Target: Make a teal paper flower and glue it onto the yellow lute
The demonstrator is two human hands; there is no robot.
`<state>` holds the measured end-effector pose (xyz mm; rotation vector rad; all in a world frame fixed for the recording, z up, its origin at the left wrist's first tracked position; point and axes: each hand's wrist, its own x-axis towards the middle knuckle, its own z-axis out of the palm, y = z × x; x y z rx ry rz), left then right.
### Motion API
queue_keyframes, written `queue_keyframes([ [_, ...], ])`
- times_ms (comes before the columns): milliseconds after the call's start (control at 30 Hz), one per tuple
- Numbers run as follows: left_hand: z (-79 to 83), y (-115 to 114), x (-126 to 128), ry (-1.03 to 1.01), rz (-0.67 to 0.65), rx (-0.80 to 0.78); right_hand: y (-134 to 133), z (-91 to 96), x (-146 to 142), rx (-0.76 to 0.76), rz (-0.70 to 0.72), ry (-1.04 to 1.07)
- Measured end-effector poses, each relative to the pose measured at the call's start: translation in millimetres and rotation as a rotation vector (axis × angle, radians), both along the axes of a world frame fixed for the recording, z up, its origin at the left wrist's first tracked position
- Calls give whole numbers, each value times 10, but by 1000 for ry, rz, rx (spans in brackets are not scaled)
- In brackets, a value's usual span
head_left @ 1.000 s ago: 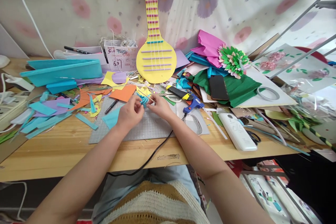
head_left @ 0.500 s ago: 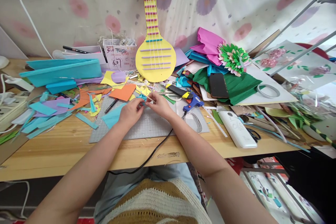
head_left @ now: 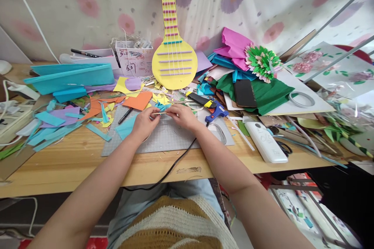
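Note:
My left hand [head_left: 145, 123] and my right hand [head_left: 182, 116] are close together above the grey cutting mat [head_left: 175, 140]. Both have their fingertips closed on a thin pale stick [head_left: 160, 113], which lies level between them. Just behind the fingers is a crumpled blue paper piece [head_left: 162, 106]; whether it touches the stick I cannot tell. A light blue paper sheet [head_left: 125, 127] and a black pen [head_left: 125, 116] lie left of my left hand. Beyond my right hand are a yellow-and-black utility knife [head_left: 200, 99] and a blue glue gun [head_left: 216, 111].
A yellow paper lute [head_left: 174, 79] stands against the patterned curtain. Paper scraps [head_left: 55, 118] cover the left side. On the right are a white power bank [head_left: 265, 142], a phone [head_left: 244, 93] and a tape roll [head_left: 302, 100]. A black cord [head_left: 175, 163] crosses the table's front edge.
My hands have moved slightly apart, and the stick now shows level between them. The blue paper piece, earlier at my fingertips, now appears behind them. The view has shifted slightly.

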<state>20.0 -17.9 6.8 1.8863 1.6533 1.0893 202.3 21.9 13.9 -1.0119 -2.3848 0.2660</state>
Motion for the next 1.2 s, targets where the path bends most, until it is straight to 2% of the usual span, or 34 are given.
queue_keyframes([
  [267, 23, -22, 8, 109, -10, 74, 12, 26, -22, 45, -49, -57],
  [400, 74, -70, -5, 249, 12, 49, 20, 25, 10, 21, 56, -70],
  [500, 99, -96, 7, 336, -66, -4, 30, 36, 49, -22, 97, -99],
  [600, 81, -97, 35, 401, -144, -41, 35, 59, 78, -49, 55, -141],
  [767, 1, -47, 63, 469, -157, -10, 23, 61, 68, -50, 52, -151],
  [967, -19, 21, 53, 383, -127, 6, -28, 69, 18, -14, -1, -162],
  [1200, -16, 23, 34, 325, -119, 84, -46, 105, -41, 102, 41, -184],
])
